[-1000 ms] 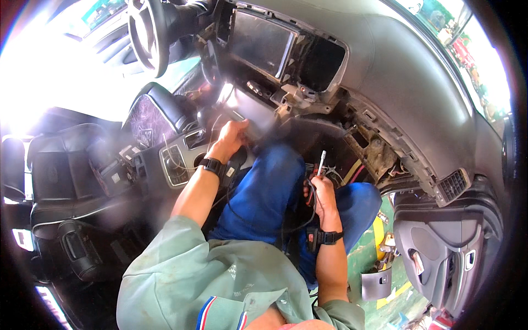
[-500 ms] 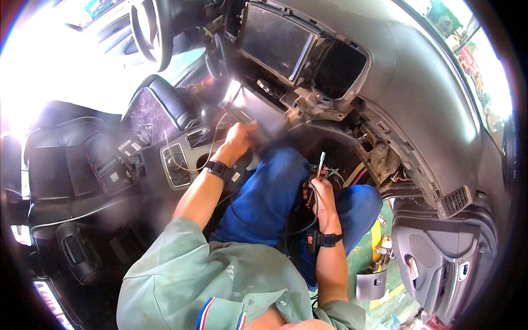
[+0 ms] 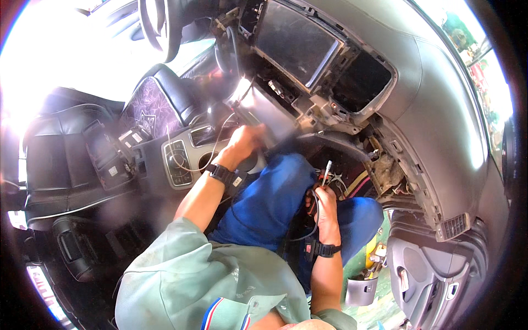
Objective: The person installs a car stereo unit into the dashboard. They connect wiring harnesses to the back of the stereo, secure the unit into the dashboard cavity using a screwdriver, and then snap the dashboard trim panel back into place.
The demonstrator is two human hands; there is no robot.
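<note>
My left hand [image 3: 245,144] is curled at the lower edge of a shiny grey panel [image 3: 278,115] below the dashboard screen. Its fingertips are blurred and partly hidden against the panel. A thin pale cable [image 3: 219,135] loops beside this hand, over the centre console [image 3: 190,151]. Between my knees, my right hand [image 3: 324,204] is closed around a screwdriver [image 3: 328,169]. The bright metal shaft points up and away from me, and a bit of its orange and dark handle shows below the fingers. A dark cable [image 3: 314,223] curves past the right wrist.
The dashboard screen [image 3: 297,44] stands beside a dark square opening [image 3: 360,81]. Exposed brackets [image 3: 388,159] line the stripped dashboard at the right. The steering wheel [image 3: 159,27] and black seats [image 3: 60,148] lie left. An open door [image 3: 434,269] and a loose grey piece [image 3: 361,291] are at lower right.
The dashboard and screen have shifted right in the view. My left hand has moved slightly right along with the grey panel. The screwdriver in my right hand has shifted slightly right and down.
</note>
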